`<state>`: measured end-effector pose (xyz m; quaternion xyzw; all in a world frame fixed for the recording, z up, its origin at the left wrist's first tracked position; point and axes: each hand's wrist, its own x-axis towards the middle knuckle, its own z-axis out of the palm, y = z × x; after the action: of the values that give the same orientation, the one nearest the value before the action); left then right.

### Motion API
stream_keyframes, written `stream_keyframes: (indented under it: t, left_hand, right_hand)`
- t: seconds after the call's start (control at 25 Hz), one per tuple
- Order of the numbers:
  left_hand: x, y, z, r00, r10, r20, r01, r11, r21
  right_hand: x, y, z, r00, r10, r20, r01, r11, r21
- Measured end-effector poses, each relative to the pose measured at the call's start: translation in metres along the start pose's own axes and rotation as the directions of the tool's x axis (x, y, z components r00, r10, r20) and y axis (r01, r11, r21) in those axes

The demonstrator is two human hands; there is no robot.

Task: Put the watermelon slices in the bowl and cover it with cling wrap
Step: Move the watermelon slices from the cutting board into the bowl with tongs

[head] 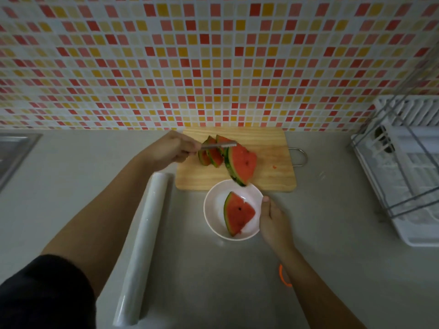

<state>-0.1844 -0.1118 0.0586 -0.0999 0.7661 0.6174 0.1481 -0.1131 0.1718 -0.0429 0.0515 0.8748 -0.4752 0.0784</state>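
A white bowl stands on the counter with one watermelon slice lying in it. My right hand grips the bowl's right rim, thumb on the edge. My left hand holds metal tongs that pinch a second watermelon slice, which hangs over the bowl's far rim. A few more slices stand on the wooden cutting board behind it. A cling wrap roll lies to the left of the bowl.
A white dish rack stands at the right. A sink edge shows at the far left. A small orange ring lies on the counter near my right forearm. The tiled wall backs the counter.
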Motion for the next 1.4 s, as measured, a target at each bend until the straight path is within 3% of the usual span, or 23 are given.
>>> stream_keyframes:
  t: [0.16, 0.28, 0.4, 0.48, 0.56, 0.64, 0.72, 0.8, 0.88, 0.96, 1.12, 1.4]
  left_hand:
    - [-0.041, -0.033, 0.024, 0.994, -0.090, 0.060, 0.085, 0.993, 0.077]
    - [-0.045, -0.036, 0.045, 0.996, -0.067, 0.063, 0.051, 0.973, 0.225]
    - [-0.041, -0.023, 0.057, 0.995, 0.063, 0.078, -0.098, 0.763, 0.639]
    - [-0.044, -0.012, 0.059, 0.986, 0.136, 0.100, -0.165, 0.649, 0.743]
    - [-0.048, -0.003, 0.054, 0.972, 0.208, 0.105, -0.213, 0.607, 0.766]
    - [-0.048, 0.005, 0.048, 0.959, 0.276, 0.064, -0.232, 0.634, 0.738]
    - [-0.039, 0.008, 0.040, 0.953, 0.288, -0.092, -0.153, 0.722, 0.674]
    - [-0.023, 0.004, 0.036, 0.935, 0.200, -0.292, 0.010, 0.810, 0.587]
    - [-0.012, -0.004, 0.038, 0.914, 0.012, -0.405, 0.188, 0.873, 0.449]
    - [-0.006, -0.011, 0.045, 0.902, -0.108, -0.418, 0.258, 0.912, 0.319]
    - [0.004, -0.020, 0.056, 0.886, -0.173, -0.431, 0.278, 0.941, 0.195]
    - [0.016, -0.012, 0.072, 0.884, -0.182, -0.430, 0.272, 0.949, 0.158]
  right_hand:
    - [0.002, 0.001, 0.001, 1.000, 0.026, 0.010, -0.026, 0.999, -0.024]
    - [0.003, 0.000, 0.001, 1.000, 0.019, 0.010, -0.018, 0.999, -0.046]
    - [0.003, 0.001, 0.000, 1.000, 0.019, 0.009, -0.019, 0.999, -0.043]
    - [0.003, 0.002, 0.001, 1.000, 0.019, 0.013, -0.019, 0.999, -0.041]
    - [0.003, 0.000, 0.001, 1.000, 0.020, 0.011, -0.019, 0.999, -0.041]
    - [0.004, 0.001, 0.001, 1.000, 0.016, 0.014, -0.015, 0.999, -0.040]
    - [0.004, 0.002, 0.001, 1.000, 0.007, 0.012, -0.006, 0.999, -0.048]
    - [0.005, 0.003, 0.002, 1.000, 0.000, 0.002, 0.000, 0.999, -0.050]
    - [0.005, 0.004, 0.003, 1.000, 0.001, 0.000, -0.001, 0.998, -0.055]
    - [0.006, 0.006, 0.003, 1.000, 0.000, 0.003, 0.000, 0.998, -0.056]
    - [0.007, 0.007, 0.003, 1.000, -0.024, 0.003, 0.024, 0.999, -0.035]
    - [0.006, 0.006, 0.002, 0.999, -0.049, -0.003, 0.049, 0.997, -0.058]
